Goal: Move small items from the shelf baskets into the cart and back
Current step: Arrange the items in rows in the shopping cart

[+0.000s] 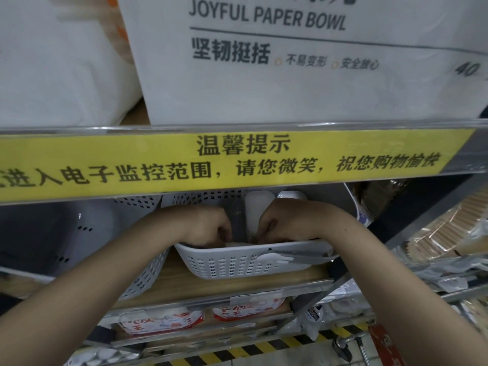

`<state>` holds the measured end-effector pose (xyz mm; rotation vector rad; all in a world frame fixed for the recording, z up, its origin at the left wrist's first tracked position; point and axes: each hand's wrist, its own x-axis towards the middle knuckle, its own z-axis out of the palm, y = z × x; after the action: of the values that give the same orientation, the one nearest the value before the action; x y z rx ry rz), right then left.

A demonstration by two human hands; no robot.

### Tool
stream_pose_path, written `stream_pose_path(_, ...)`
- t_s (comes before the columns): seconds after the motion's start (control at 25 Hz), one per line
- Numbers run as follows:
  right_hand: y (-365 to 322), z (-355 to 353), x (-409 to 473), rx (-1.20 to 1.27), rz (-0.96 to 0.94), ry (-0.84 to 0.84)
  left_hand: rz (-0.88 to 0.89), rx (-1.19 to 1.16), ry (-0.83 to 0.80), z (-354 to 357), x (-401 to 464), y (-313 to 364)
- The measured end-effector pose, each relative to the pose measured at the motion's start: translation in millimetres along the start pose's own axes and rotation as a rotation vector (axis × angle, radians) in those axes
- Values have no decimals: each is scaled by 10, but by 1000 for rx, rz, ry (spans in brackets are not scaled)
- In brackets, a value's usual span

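A white perforated basket (237,265) stands on a wooden shelf, under a yellow notice strip. Both my hands reach down into it from the front. My left hand (208,225) has its fingers curled down inside the basket at the left; what they hold is hidden by the rim. My right hand (282,223) curls down at the right in the same way. Between the hands stand a clear pack (237,220) and a white pack (256,210) of small items. A white plastic piece (274,258) hangs over the basket's front rim.
A second white basket (148,273) leans at the left. The yellow strip (237,162) and large paper bowl packs (290,62) overhang closely above. Red and white packets (163,320) lie on the shelf below. Wrapped goods (443,239) fill the right. Hazard tape (277,344) marks the floor.
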<state>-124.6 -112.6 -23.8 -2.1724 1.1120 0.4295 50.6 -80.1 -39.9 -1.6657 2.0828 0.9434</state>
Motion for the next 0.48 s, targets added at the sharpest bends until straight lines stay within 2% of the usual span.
stream_pose_path(0.12,56,-47,-97,6,34,69,-15,42,15,16,11,5)
stream_pose_path(0.24,18,-78,-298,39,63,208,-26,38,78,-23,-102,19)
stream_pose_path(0.36,-27,-40,-559,-12,66,421,4,-54,248,-89,-335,53)
stream_pose_path(0.48,-25,116,-915,-43,16,691,79,-73,503,-41,-564,197)
